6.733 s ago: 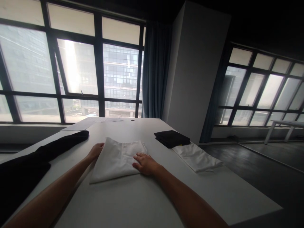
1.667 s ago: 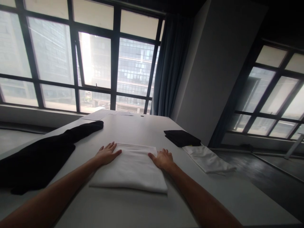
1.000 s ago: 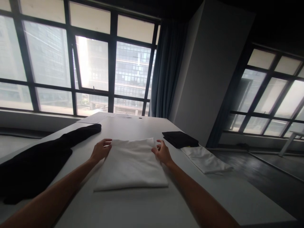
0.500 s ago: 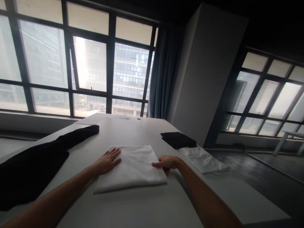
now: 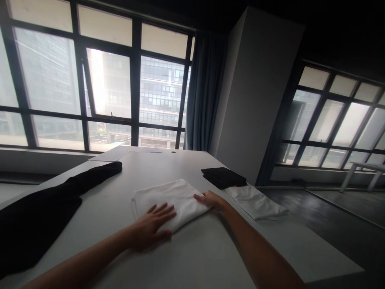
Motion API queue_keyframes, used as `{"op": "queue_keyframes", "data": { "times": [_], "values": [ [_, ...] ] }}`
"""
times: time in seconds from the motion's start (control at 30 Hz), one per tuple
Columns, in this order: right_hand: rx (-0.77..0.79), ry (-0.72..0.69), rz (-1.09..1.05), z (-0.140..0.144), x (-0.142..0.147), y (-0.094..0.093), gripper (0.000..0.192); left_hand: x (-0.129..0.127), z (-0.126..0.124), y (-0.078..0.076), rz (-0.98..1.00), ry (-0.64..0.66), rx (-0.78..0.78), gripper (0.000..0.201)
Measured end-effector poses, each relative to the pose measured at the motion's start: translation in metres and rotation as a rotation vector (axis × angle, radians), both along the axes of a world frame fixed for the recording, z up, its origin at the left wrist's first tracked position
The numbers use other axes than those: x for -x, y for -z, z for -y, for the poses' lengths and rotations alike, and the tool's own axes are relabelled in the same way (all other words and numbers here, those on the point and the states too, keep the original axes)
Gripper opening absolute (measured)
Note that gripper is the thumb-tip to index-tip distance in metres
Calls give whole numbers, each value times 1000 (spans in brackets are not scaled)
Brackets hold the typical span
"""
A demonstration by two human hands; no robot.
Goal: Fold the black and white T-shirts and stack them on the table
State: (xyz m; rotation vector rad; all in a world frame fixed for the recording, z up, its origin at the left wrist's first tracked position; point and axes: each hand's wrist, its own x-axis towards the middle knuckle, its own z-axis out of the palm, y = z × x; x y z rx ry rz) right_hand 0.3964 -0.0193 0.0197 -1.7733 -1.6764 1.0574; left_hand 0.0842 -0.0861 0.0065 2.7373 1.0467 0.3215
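A folded white cloth garment (image 5: 168, 196) lies turned at an angle on the white table (image 5: 162, 164); its exact kind does not show. My left hand (image 5: 153, 226) is spread flat over its near left part, fingers apart. At the garment's right edge, my right hand (image 5: 212, 200) grips the fabric, thumb on top and the other fingers underneath, mostly hidden.
Black trousers-like cloth (image 5: 51, 208) stretches along the table's left side. At the right edge lie a folded black cloth (image 5: 224, 177) and a second folded white cloth (image 5: 255, 202). Papers (image 5: 108, 155) rest at the far left end. A pillar (image 5: 258, 96) stands beyond.
The white garment has rotated counter-clockwise, its right edge swinging away from me. My left hand has slid right and nearer to me across it. My right hand keeps its grip and has shifted slightly.
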Motion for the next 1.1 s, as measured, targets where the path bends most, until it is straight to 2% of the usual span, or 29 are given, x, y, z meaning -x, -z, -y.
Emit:
{"op": "queue_keyframes", "data": {
  "times": [0.07, 0.13, 0.2, 0.27, 0.33, 0.47, 0.6, 0.67, 0.8, 0.87, 0.97, 1.1],
  "values": [
    [199, -80, -68, 3, -8, -4, 52, -5, 8, 0, -25, 132, 66, 64],
    [321, -144, -118, 8, -13, -8, 51, -8, 11, -1, -35, 138, 91, 62],
    [337, -162, -167, 11, -14, -10, 47, -7, 11, -1, -27, 128, 100, 62],
    [251, -135, -218, 11, -10, -10, 42, -4, 7, 0, -5, 129, 107, 62],
    [84, -59, -225, 9, -4, -7, 38, 0, 1, 3, 17, 107, 100, 62],
    [-205, 165, -64, -4, 4, 0, 48, 11, -14, 9, 7, -68, 52, 67],
    [-323, 244, -25, -14, 4, 4, 58, 20, -25, 11, -53, -235, 76, 77],
    [-284, 246, -73, -13, 3, 6, 59, 25, -30, 12, -48, -266, 82, 79],
    [-45, 168, -243, -7, 5, 12, 50, 34, -42, 16, -9, -246, 53, 77],
    [-35, 144, -267, -5, 7, 14, 47, 38, -46, 20, -3, -223, 40, 76],
    [-230, 132, -73, -3, 11, 8, 39, 40, -50, 24, 6, -222, 29, 76],
    [-604, 80, 272, -3, 3, -18, 25, 39, -50, 25, 37, -300, 10, 77]
  ]
}}
